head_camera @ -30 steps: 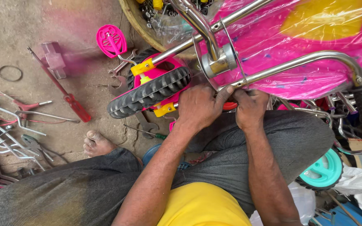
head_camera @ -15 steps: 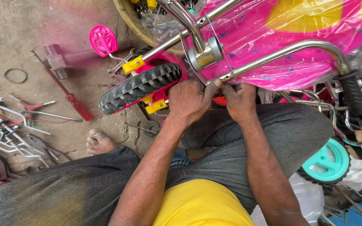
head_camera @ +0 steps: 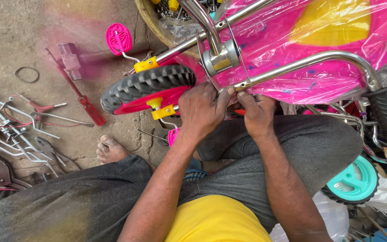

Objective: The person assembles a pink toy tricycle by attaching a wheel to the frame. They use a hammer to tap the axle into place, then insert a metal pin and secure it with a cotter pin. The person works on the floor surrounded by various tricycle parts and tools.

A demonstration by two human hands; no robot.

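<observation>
concrete floor; handlebar [head_camera: 310,62] just above both hands [head_camera: 229,110].

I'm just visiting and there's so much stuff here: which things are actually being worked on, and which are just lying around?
In hand:
left hand
right hand
chrome tube
pink wrapped bike
black wheel

Lying about:
red screwdriver
pliers
rubber ring
teal wheel
metal rods
</observation>
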